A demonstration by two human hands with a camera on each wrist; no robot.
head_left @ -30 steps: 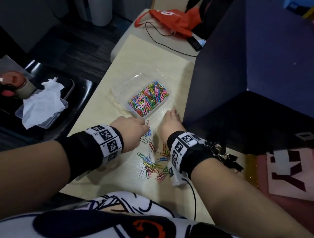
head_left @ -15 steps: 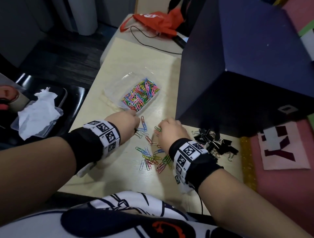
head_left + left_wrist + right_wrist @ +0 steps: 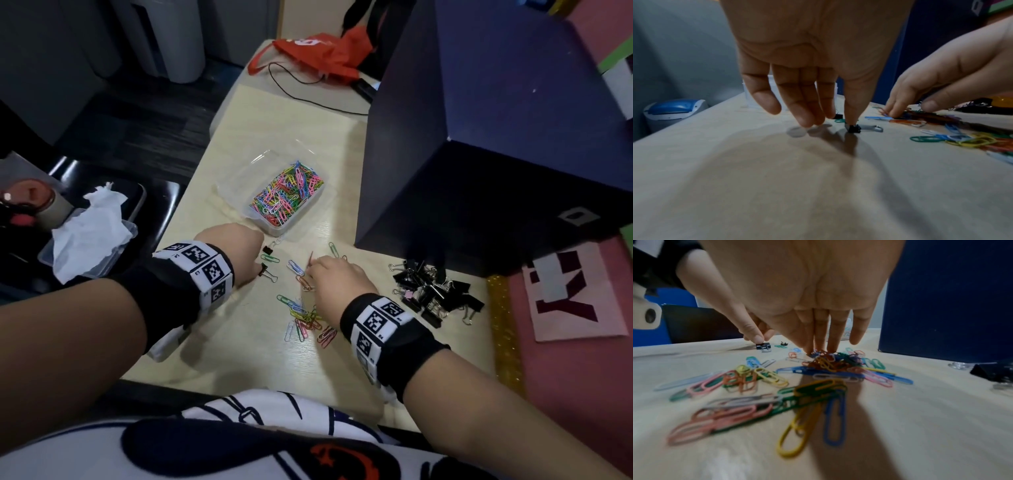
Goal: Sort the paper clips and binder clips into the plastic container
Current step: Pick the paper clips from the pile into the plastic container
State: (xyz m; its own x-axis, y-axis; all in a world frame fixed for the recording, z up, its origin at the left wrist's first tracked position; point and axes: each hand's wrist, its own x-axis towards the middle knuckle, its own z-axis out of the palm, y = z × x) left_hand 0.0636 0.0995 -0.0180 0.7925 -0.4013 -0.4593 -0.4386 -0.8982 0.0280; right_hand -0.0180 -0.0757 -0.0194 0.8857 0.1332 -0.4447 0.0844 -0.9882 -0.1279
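Head view: plastic container (image 3: pixel 317 202) at far centre of table (image 3: pixel 246 349), one compartment full of coloured clips, other looks bare. Left hand (image 3: pixel 236 253) just near side of it, over two small binder clips (image 3: pixel 265 270). Right hand (image 3: pixel 337 284) beside it, amid loose paper clips (image 3: pixel 303 317); binder clip pile (image 3: pixel 433 293) well apart to the right, by dark box (image 3: pixel 496 154).

Left wrist view: left thumb tip pressing down on black binder clip (image 3: pixel 854 128), silver handle pointing right along table; fingers (image 3: pixel 803 104) straight, spread, off the clip to its left. No pinch yet, nothing held.

Right wrist view: right fingers (image 3: pixel 820 331) straight, tips down on paper clip heap (image 3: pixel 828 363); nothing seen pinched, tho thumb hidden.

Key relation: binder clip sits directly under left thumb, long axis roughly left-right, container just beyond; left hand nearer. Prob needs fingers closing in from left onto body, then short carry fwd to bare compartment.
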